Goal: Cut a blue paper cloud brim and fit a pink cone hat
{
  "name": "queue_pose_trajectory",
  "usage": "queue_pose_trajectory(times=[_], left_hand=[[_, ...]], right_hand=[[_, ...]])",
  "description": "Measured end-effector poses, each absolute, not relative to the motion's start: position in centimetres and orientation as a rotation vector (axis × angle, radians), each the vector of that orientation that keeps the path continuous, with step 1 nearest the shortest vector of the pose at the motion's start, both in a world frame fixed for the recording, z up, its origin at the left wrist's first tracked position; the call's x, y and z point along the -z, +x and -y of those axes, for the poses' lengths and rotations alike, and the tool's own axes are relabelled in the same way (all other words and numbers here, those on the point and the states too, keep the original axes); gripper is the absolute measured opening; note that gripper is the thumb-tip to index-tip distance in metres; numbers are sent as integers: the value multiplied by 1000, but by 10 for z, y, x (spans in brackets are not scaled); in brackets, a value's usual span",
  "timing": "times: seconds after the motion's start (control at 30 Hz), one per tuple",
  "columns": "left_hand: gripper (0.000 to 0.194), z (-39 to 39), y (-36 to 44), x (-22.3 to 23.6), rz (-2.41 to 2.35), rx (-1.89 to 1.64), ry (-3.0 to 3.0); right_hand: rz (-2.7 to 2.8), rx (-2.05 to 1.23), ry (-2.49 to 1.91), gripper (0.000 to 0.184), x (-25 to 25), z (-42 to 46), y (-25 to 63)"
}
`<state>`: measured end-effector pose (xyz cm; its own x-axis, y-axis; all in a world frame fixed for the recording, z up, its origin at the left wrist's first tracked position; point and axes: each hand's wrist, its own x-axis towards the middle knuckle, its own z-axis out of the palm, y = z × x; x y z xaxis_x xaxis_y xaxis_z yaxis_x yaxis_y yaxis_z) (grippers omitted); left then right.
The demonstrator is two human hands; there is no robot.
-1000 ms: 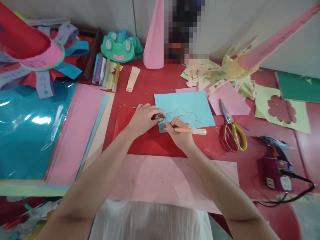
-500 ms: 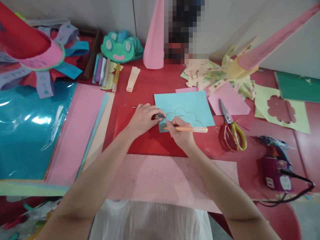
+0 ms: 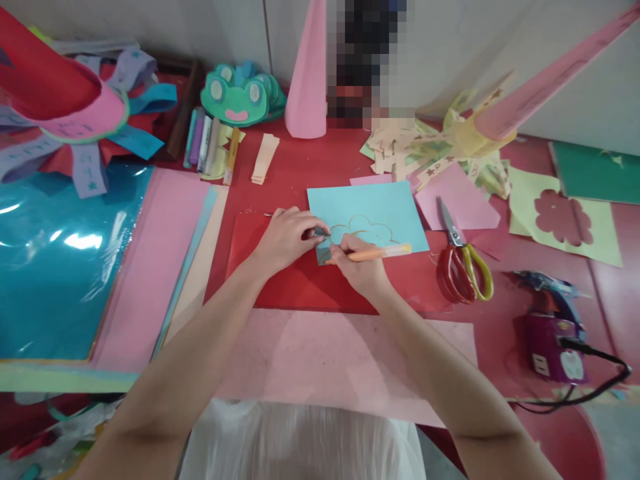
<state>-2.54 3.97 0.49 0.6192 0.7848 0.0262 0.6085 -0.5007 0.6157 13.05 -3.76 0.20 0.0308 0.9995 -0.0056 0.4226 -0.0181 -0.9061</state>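
Observation:
An orange marker [image 3: 375, 253] is gripped in my right hand [image 3: 357, 263], its tip low at the left corner of a light blue paper sheet [image 3: 370, 203]. A scalloped, cloud-like outline is drawn on that sheet, partly covered by my right hand. My left hand [image 3: 290, 237] rests at the sheet's left edge, thumb and fingers pinched around something small and dark that I cannot make out. Beneath both hands lies red paper [image 3: 295, 287]. Scissors [image 3: 456, 253] with one red and one yellow handle lie to the right of my right hand.
A glue gun [image 3: 550, 290] sits by a purple power box [image 3: 553, 347] with a cable at the right. Pink paper cones [image 3: 307, 87], a green frog craft [image 3: 240, 97] and several markers [image 3: 205, 140] line the back. Wrapped coloured paper [image 3: 65, 260] covers the left side.
The marker's back end has swung slightly, and its tip has shifted a little downward at the sheet's lower left. My left hand stays put.

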Motion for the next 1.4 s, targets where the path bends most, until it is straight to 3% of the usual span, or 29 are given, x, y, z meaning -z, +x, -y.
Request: queue_pose_trajectory(times=[0.67,1.13,1.27,1.4], left_hand=[[16,-39,-26,-5,-1088,-428,2272],[13,-39,-26,-5,-1100,-415,2285],[14,-39,-26,-6,-1102,-401,2277],[14,-40,-26,-6,-1099,-398,2266]], right_hand=[[1565,-837,-1568,34,-4,38,127],[1311,-991,-1511,35,-4,40,131],[1506,-826,-1563,36,-4,39,128],[1544,-936,-1510,36,-3,37,128]])
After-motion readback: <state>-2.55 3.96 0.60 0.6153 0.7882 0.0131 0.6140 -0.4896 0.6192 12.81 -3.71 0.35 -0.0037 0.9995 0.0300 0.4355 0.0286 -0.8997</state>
